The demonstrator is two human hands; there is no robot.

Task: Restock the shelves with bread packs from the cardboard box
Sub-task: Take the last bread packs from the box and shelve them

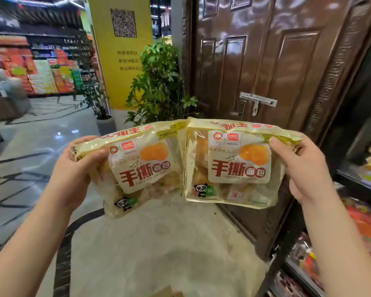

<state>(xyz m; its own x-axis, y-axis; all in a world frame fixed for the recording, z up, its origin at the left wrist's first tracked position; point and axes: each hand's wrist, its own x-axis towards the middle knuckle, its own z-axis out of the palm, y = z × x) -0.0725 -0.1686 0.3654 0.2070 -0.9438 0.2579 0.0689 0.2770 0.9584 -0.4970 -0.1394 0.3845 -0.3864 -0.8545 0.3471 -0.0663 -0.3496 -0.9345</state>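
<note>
Two bread packs (137,166) (236,163), one in each of two hands (77,168) (304,166)

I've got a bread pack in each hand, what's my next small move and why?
Probably turn right and carry the right bread pack toward the shelf. The right hand grips it and the left hand grips the left bread pack, both in mid-air facing the brown door; the shelf shows only at the view's right edge.
</note>
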